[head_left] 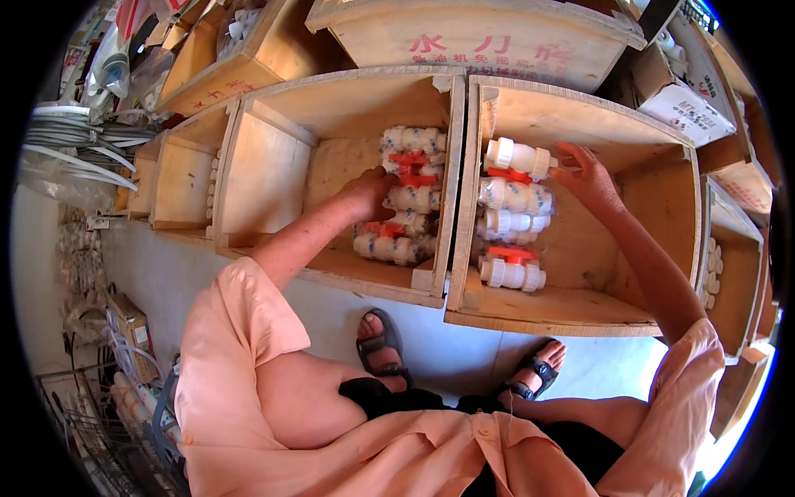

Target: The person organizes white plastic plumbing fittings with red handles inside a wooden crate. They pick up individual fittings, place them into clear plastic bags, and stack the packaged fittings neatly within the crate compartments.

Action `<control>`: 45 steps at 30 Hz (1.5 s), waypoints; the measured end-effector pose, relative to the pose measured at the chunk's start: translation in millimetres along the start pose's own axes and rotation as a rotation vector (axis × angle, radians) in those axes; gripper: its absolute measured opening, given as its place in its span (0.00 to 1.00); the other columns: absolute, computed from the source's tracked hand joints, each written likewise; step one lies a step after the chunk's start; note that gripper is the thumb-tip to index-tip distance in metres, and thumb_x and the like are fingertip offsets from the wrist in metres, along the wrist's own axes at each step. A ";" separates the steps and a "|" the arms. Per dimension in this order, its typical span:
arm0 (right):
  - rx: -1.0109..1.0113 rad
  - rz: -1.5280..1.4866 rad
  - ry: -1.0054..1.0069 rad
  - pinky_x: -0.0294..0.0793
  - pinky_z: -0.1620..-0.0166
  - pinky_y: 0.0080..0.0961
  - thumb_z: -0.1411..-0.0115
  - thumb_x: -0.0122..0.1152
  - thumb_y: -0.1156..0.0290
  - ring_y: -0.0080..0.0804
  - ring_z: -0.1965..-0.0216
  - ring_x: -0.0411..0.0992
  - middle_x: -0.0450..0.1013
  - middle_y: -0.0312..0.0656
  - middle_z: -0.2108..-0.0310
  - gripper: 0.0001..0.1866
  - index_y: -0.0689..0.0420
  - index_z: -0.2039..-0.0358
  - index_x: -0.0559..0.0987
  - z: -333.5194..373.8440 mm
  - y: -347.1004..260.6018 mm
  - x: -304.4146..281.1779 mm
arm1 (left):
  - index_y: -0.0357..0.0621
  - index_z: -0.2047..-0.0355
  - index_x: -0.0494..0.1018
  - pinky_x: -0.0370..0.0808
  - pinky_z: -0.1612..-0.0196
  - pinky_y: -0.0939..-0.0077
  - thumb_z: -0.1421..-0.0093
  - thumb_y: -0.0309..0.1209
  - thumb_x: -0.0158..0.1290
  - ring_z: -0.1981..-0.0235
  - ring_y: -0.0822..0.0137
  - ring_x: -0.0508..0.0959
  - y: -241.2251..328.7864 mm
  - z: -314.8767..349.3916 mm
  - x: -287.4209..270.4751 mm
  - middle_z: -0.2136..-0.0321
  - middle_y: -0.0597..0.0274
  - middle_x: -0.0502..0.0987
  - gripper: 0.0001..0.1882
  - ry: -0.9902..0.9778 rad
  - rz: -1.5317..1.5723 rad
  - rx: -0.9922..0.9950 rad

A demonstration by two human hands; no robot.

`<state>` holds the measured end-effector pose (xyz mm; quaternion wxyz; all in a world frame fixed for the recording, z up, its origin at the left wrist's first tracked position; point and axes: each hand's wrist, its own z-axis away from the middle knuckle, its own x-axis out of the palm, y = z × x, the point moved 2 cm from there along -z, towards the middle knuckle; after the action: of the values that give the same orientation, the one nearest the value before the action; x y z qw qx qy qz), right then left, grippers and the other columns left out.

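Two wooden boxes stand side by side before me, each with a column of white plastic ball valves with red handles. In the left box, my left hand [369, 195] has its fingers closed about the end of a bagged ball valve [414, 199] in the middle of the column; its fingertips are in shadow. Over the right box, my right hand [590, 177] is open, thumb and fingers apart beside the end of the top unwrapped ball valve [517, 156]. Below that lie a clear-bagged valve [515, 197] and a bottom valve [512, 273] with a red handle.
The left box [273, 170] and right box [662, 195] have raised wooden walls. Another wooden box [480, 37] sits behind them, with a white carton [687, 108] at the right. Coiled grey pipe [74, 137] lies far left. My sandalled feet are on the pale floor [447, 344].
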<state>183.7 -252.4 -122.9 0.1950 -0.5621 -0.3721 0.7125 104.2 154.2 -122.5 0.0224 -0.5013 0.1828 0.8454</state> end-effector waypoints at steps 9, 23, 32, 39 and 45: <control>-0.030 0.026 0.000 0.74 0.51 0.26 0.47 0.66 0.70 0.30 0.54 0.73 0.71 0.42 0.49 0.27 0.56 0.46 0.71 3.2 1.8 2.5 | 0.45 0.52 0.69 0.71 0.50 0.61 0.54 0.38 0.63 0.51 0.50 0.73 -0.1 -10.6 1.0 0.54 0.48 0.72 0.28 -0.059 -0.126 -0.132; -0.085 -0.079 -0.005 0.76 0.57 0.25 0.47 0.66 0.69 0.30 0.63 0.77 0.71 0.45 0.51 0.25 0.57 0.48 0.71 14.4 -15.3 -2.3 | 0.31 0.58 0.73 0.79 0.67 0.70 0.54 0.53 0.65 0.67 0.63 0.79 -41.5 24.5 28.6 0.68 0.53 0.77 0.36 -0.718 0.328 -0.459; 0.018 -0.115 -0.086 0.76 0.60 0.24 0.46 0.66 0.68 0.26 0.66 0.77 0.72 0.43 0.54 0.26 0.56 0.47 0.71 22.5 -41.3 -4.3 | 0.39 0.54 0.69 0.78 0.73 0.76 0.54 0.43 0.68 0.71 0.70 0.75 -16.2 35.4 15.3 0.64 0.59 0.74 0.32 -0.626 0.683 -0.473; -0.040 -0.063 -0.089 0.76 0.60 0.25 0.46 0.64 0.67 0.27 0.66 0.77 0.72 0.42 0.54 0.25 0.56 0.48 0.71 21.7 -54.5 -4.8 | 0.42 0.53 0.73 0.75 0.75 0.78 0.51 0.42 0.66 0.71 0.73 0.75 6.5 35.7 -5.0 0.63 0.62 0.77 0.28 -0.621 0.633 -0.401; -0.136 -0.084 -0.094 0.77 0.59 0.25 0.45 0.62 0.67 0.28 0.65 0.76 0.74 0.43 0.56 0.23 0.57 0.49 0.72 22.2 -70.5 -6.7 | 0.42 0.49 0.71 0.73 0.76 0.81 0.49 0.40 0.65 0.72 0.75 0.76 -15.7 34.7 -25.4 0.64 0.65 0.78 0.29 -0.548 0.699 -0.315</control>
<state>154.7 -218.3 -63.6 0.1685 -0.5240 -0.4515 0.7023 91.1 184.0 -90.3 -0.2926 -0.1653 0.1975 0.9209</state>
